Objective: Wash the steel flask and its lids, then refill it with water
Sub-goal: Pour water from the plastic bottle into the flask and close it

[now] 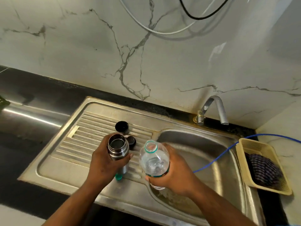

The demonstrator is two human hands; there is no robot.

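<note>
Steel sink drainboard [68,160] below marble wall. Left grip [104,162] wrapped round open steel flask [118,149], upright over drainboard. Right grip [175,173] clasping uncapped plastic water bottle [154,159], just beside flask. Larger black lid [121,126] and smaller black lid [131,141] lying on drainboard behind flask.

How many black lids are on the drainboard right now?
2. The larger black lid sits on the drainboard beyond the flask; the smaller black lid lies nearer, just right of the flask's mouth. The left hand could hide another.
</note>
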